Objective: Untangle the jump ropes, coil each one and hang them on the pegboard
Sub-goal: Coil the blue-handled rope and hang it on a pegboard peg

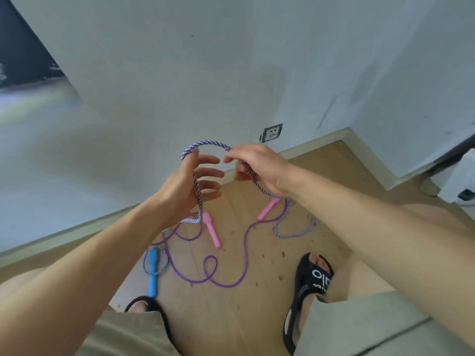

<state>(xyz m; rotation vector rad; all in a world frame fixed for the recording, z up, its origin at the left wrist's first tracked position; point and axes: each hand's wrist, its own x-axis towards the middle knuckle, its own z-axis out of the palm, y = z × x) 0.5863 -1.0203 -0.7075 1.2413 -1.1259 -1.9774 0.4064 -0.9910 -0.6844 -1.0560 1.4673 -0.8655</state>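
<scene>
- The right hand [259, 167] pinches the striped blue-and-white rope [205, 144] between thumb and fingertips, with the other fingers curled round the strand that runs down through the palm.
- The left hand [189, 185] has the same rope looped over its thumb; its fingers are spread and fairly straight, and whether the thumb presses the rope against the palm is hard to tell.
- Between the two hands the rope arches up in a short bow in front of the wall.
- From the left hand one strand hangs down to the wooden floor [231, 317], where it loops round a blue handle [152, 272].
- The rope's far end past the right wrist is hidden by the forearm; a loose loop shows beyond it.
- A purple rope [232, 282] with two pink handles [212, 231] lies in curls on the floor, crossing the striped one.
- Two feet in black slides [305, 294] stand either side; the left one is mostly cut off by shorts.
- A wall socket [272, 132] sits just above the skirting.
</scene>
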